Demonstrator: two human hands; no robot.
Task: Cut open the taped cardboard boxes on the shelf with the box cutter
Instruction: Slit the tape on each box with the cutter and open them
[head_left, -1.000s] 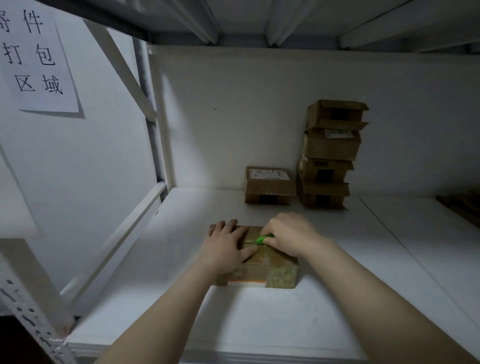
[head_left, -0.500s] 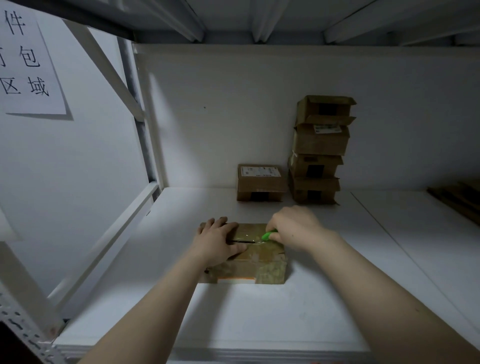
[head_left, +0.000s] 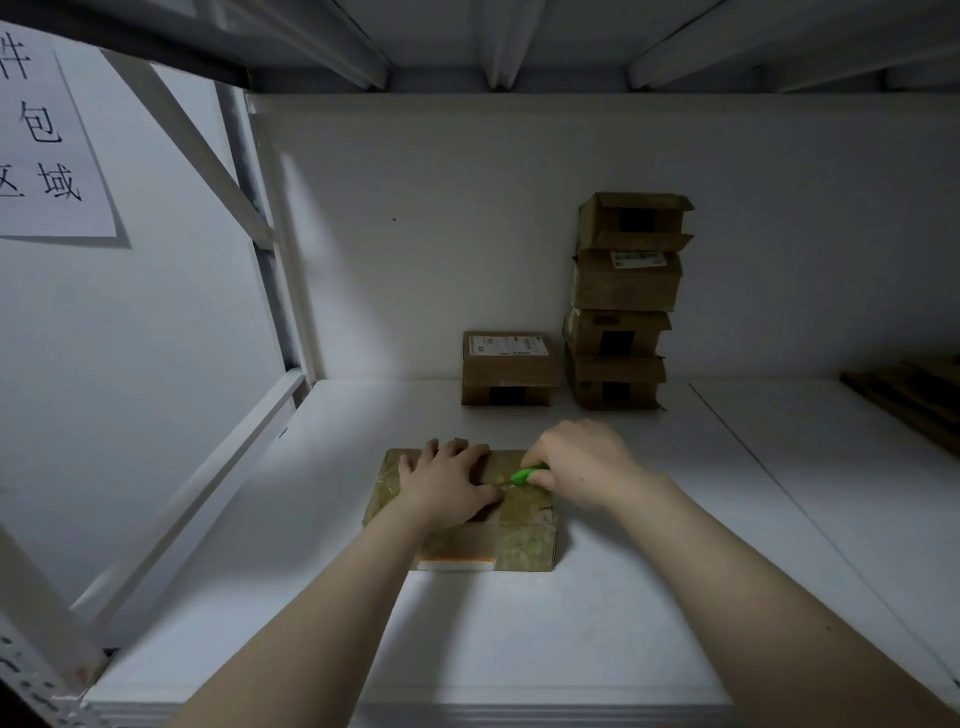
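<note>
- White shelf (head_left: 519, 639), pretty dim; the taped box (head_left: 524, 540) sits mid-shelf.
- Left grip (head_left: 447, 480) lies flat on its lid, fingers spread, holding nothing.
- Right grip (head_left: 582, 462) is curled round the green box cutter (head_left: 525, 475), low on the lid.
- 12 o'clock: labelled box (head_left: 506, 371) against the back wall. 1 o'clock: stack of boxes (head_left: 623, 301).
- 10 o'clock: paper sign (head_left: 47, 140).

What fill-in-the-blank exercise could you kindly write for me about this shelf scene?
The right hand grips a box cutter with a ____ handle.
The left hand presses on the ____ face of the taped box.
The stack against the back wall holds ____ boxes.
Missing words: green; top; four.
</note>
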